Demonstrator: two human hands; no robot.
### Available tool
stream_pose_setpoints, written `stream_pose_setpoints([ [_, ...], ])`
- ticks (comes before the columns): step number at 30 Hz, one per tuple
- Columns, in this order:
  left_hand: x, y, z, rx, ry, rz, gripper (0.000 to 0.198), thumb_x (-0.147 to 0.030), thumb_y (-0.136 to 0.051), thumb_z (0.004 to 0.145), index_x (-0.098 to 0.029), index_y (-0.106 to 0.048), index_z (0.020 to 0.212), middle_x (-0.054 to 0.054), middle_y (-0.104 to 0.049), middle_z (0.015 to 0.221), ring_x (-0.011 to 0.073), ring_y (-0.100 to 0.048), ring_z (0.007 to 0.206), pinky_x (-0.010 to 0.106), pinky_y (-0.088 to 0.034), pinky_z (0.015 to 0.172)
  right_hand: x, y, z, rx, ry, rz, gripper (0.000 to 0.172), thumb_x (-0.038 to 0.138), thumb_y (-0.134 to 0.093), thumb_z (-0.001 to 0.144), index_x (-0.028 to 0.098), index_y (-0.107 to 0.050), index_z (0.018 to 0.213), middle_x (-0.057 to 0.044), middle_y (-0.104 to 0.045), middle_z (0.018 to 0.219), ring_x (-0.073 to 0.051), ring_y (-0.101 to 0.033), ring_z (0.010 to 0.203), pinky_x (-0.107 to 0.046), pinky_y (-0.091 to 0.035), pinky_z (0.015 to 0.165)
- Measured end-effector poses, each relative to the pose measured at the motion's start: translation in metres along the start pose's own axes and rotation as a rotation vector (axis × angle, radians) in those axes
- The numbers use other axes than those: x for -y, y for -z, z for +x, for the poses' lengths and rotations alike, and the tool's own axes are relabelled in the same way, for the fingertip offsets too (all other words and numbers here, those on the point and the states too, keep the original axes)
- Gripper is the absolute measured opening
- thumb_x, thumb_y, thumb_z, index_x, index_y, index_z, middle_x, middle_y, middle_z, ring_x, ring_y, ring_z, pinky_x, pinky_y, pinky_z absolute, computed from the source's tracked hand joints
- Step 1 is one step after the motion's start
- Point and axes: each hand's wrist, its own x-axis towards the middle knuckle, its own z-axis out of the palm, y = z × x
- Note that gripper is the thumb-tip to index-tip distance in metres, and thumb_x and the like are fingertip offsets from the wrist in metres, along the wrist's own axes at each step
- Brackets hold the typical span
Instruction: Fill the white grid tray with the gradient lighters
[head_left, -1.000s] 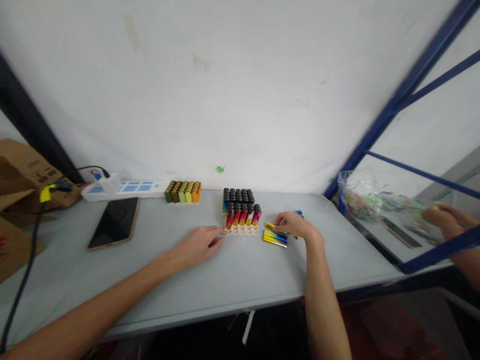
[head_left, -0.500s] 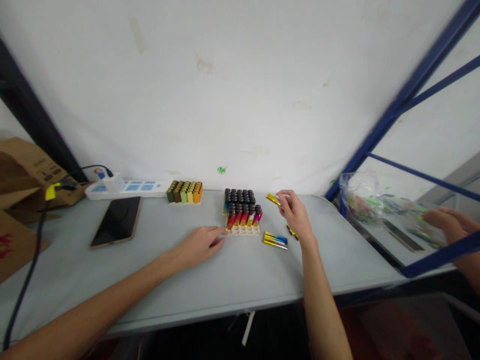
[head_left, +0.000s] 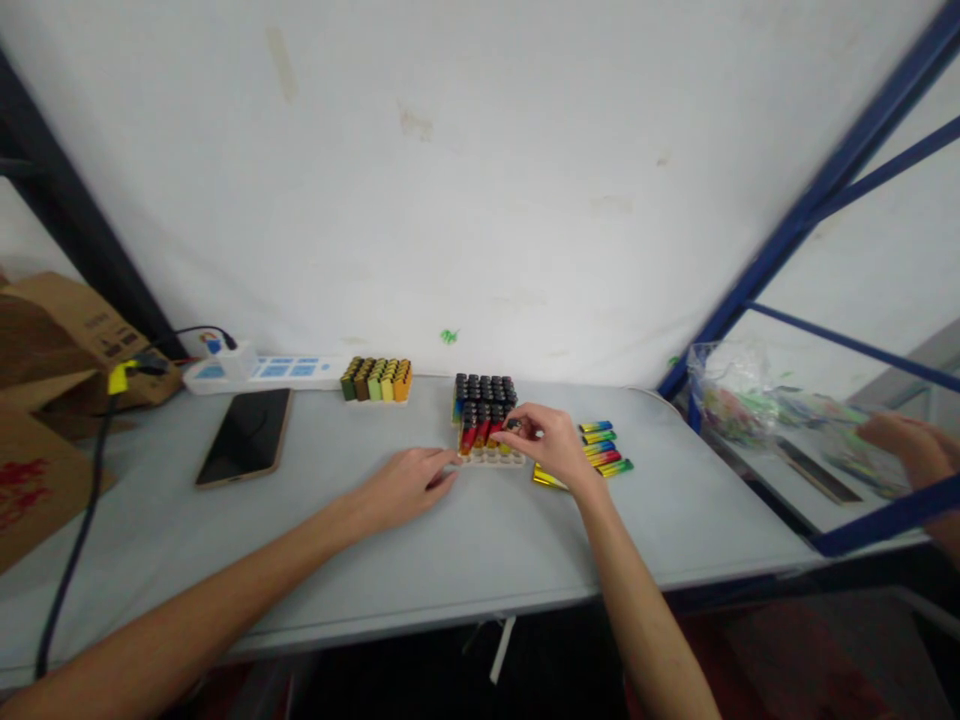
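Note:
A pale tray (head_left: 480, 460) holds rows of upright lighters (head_left: 484, 395) with black tops; those at the front have red and orange bodies. My left hand (head_left: 412, 488) lies on the table with fingers stretched out, its fingertips at the tray's front left corner. Over the tray's right side, my right hand (head_left: 551, 440) pinches a lighter (head_left: 514, 425) by its dark top; my fingers hide most of it. Several shiny gold, blue, green and red lighter-sized pieces (head_left: 600, 437) lie on the table to the right, partly behind my right hand.
A second tray of green, yellow and orange pieces (head_left: 376, 380) stands by the wall. Farther left are a phone (head_left: 246, 437), a power strip (head_left: 292, 371), a cable (head_left: 75, 540) and cardboard (head_left: 45, 420). Beyond the blue frame (head_left: 750, 270), another person's hand (head_left: 896, 440) is near plastic bags (head_left: 735, 395).
My right hand has moved left from above the table to the tray. The gold piece it held is out of my fingers. My left hand has stayed at the tray.

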Motion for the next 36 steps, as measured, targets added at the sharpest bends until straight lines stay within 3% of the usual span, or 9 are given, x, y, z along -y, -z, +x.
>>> stream_pose_setpoints([
  [6, -0.001, 0.001, 0.000, 0.001, 0.004, 0.013, 0.017, -0.028, -0.048, 0.097, -0.020, -0.063, 0.096, 0.002, -0.067, 0.080, 0.0197, -0.063, 0.070, 0.027, -0.043, 0.066, -0.003, -0.011, -0.001, 0.014, 0.061, -0.067, 0.038, 0.057, -0.066, 0.089, 0.020, -0.065, 0.101, 0.003, -0.059, 0.064, -0.013, -0.054, 0.057, -0.023, -0.042, 0.056],
  [13, -0.001, 0.000, -0.001, 0.000, -0.010, 0.021, 0.016, -0.027, -0.048, 0.098, -0.021, -0.063, 0.100, 0.002, -0.069, 0.083, 0.0193, -0.064, 0.071, 0.026, -0.044, 0.067, 0.001, -0.024, -0.001, 0.024, 0.060, -0.251, 0.032, 0.049, -0.066, 0.092, 0.020, -0.064, 0.105, -0.003, -0.072, 0.079, -0.015, -0.062, 0.062, -0.023, -0.041, 0.058],
  [21, -0.007, 0.004, 0.000, 0.015, -0.002, 0.012, 0.016, -0.026, -0.049, 0.098, -0.020, -0.064, 0.101, 0.002, -0.067, 0.078, 0.0190, -0.063, 0.069, 0.026, -0.042, 0.065, 0.008, -0.031, 0.000, 0.067, 0.009, -0.524, 0.028, 0.046, -0.064, 0.094, 0.020, -0.064, 0.103, -0.006, -0.076, 0.088, -0.018, -0.069, 0.071, -0.023, -0.036, 0.057],
  [36, 0.000, -0.002, 0.000, -0.005, -0.016, 0.026, 0.016, -0.028, -0.049, 0.098, -0.020, -0.063, 0.100, 0.002, -0.067, 0.080, 0.0190, -0.062, 0.068, 0.026, -0.041, 0.064, 0.017, -0.024, 0.007, 0.189, 0.037, -0.484, 0.029, 0.048, -0.067, 0.092, 0.022, -0.063, 0.103, -0.003, -0.076, 0.094, -0.017, -0.068, 0.077, -0.024, -0.035, 0.060],
])
